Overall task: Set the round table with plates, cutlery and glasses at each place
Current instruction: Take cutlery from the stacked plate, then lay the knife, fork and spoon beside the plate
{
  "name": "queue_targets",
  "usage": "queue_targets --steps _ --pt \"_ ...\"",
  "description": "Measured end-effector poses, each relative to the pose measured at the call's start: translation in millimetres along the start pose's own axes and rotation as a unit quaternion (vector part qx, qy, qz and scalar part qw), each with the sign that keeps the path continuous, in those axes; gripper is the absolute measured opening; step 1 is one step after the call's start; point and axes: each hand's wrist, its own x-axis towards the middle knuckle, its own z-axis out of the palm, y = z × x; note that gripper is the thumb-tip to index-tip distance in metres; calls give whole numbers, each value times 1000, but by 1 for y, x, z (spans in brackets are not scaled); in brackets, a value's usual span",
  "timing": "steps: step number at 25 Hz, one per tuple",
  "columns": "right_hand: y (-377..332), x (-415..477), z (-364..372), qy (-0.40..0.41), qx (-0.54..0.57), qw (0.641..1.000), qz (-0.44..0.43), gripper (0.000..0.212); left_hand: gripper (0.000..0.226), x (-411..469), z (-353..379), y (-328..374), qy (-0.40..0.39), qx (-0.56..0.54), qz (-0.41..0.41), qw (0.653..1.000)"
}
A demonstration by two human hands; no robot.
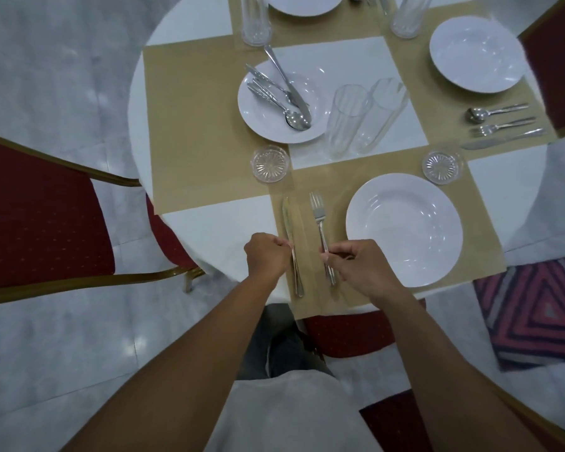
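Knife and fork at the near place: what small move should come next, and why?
Probably release both. The left hand pinches the knife, the right hand the fork; both already lie flat and parallel left of the plate. Spoons lie on the middle plate; none lies here.

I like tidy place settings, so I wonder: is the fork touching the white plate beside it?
Apart. The head view shows a strip of tan placemat between the fork and the left rim of the nearest plate.
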Motion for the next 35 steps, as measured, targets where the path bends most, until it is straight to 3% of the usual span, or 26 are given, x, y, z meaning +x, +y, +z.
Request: queue_targets --steps 5,8,11,13,15,18,22,27,32,35 --pt "2 -1 3 4 -6 1000 9 20 12 2 2 3 -2 -11 -42 999" --pt "1 -3 4 7 -16 1000 8 23 9 2 -6 2 -19 -14 -22 999" --pt "2 -3 4 17 -42 999 2 27 16 6 -23 -9 9 70 111 991" --pt "3 -2 5 24 -57 998 2 28 31 15 -35 -22 25 176 215 960" --pt "3 1 9 22 -78 997 1 29 58 24 -44 -34 -3 303 267 915" --pt "2 6 16 24 -105 994 -4 29 85 30 -48 -39 -65 434 268 858" --pt "1 9 24 46 -104 994 5 27 89 31 -46 -32 -75 501 248 826" --pt "4 10 30 67 -119 990 38 24 91 33 -44 -26 -77 529 236 812" --pt "3 4 40 121 -151 981 24 18 91 33 -45 -27 -82 520 239 816" --pt "2 2 43 113 -170 979 15 16 90 33 -46 -26 -79 520 240 816"
